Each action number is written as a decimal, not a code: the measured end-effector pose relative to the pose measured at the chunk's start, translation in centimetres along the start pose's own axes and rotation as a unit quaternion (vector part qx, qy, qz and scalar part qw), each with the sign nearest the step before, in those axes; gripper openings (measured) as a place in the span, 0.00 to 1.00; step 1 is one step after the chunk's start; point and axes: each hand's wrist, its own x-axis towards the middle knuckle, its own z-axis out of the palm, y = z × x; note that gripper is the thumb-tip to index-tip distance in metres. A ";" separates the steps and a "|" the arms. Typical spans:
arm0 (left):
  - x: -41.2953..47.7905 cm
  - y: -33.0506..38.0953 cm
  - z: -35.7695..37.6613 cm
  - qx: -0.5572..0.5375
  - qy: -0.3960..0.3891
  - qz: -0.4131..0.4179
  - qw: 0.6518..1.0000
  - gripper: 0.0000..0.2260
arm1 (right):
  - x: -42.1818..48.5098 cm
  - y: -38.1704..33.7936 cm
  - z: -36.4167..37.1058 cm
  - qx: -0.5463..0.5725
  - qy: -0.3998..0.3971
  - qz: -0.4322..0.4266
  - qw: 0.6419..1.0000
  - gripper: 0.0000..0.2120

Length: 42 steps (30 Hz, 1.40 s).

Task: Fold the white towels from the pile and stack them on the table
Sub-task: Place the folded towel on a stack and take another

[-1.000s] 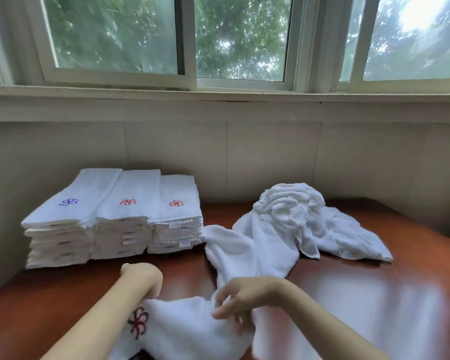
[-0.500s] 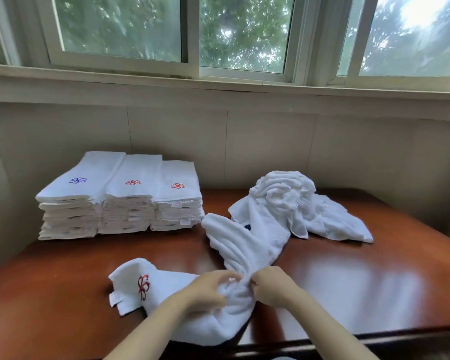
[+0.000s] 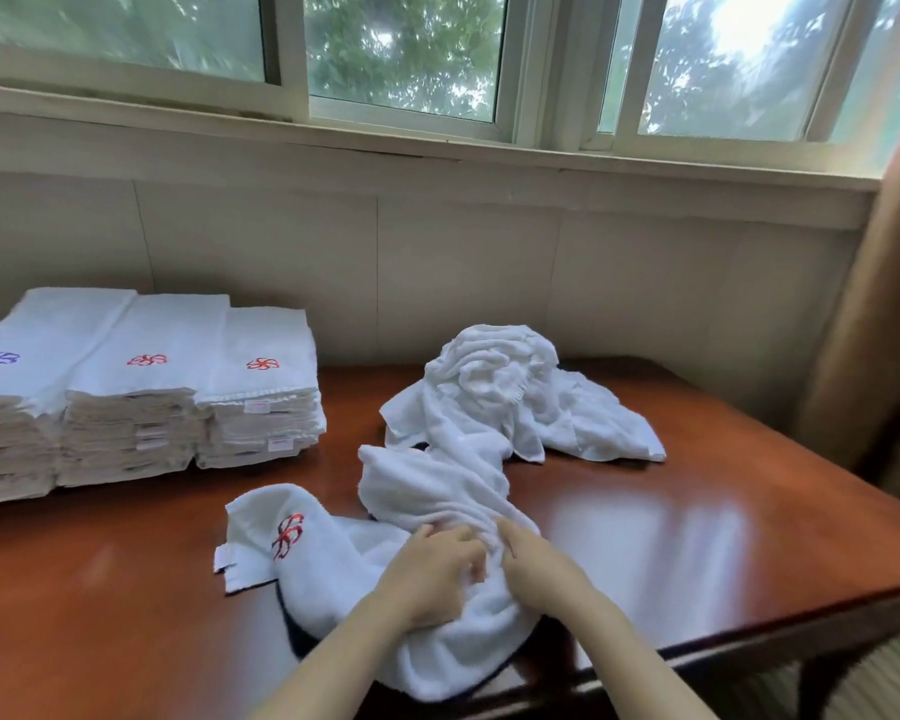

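Both hands clamp 1 white towel (image 3: 333,569): left hand (image 3: 427,579) and right hand (image 3: 539,569) sit side by side, almost touching, fingers curled into bunched cloth. Towel lies crumpled, right of and nearer than the 3 folded stacks (image 3: 141,397). Its corner with the red emblem (image 3: 288,535) lies flat, pointing toward the stacks. Its near part hangs over the table edge (image 3: 749,634). Loose pile (image 3: 494,387) sits right of the stacks, meeting the towel's far end. Bare tabletop (image 3: 697,537) lies farthest right of the stacks.

Window (image 3: 401,49) above, brown curtain (image 3: 868,324) right.
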 end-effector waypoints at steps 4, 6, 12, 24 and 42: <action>3.9 -1.8 0.8 0.044 0.039 -0.011 0.998 0.09 | 4.3 1.3 -0.2 0.012 0.014 0.050 0.999 0.17; 5.8 -2.9 0.9 0.045 0.052 -0.023 0.997 0.08 | 6.5 1.5 -0.3 0.003 0.018 0.068 0.997 0.19; 11.1 -6.0 1.1 -0.009 0.075 -0.061 0.995 0.07 | 13.0 2.6 -0.4 -0.006 0.040 0.093 0.995 0.19; 11.1 -8.2 1.5 0.073 0.124 -0.151 0.978 0.11 | 16.0 1.0 -1.5 -0.022 0.020 0.140 0.990 0.19; -6.2 -9.8 -0.8 0.151 0.151 -0.405 0.889 0.20 | 3.0 -8.9 2.3 -0.231 -0.098 0.077 0.965 0.19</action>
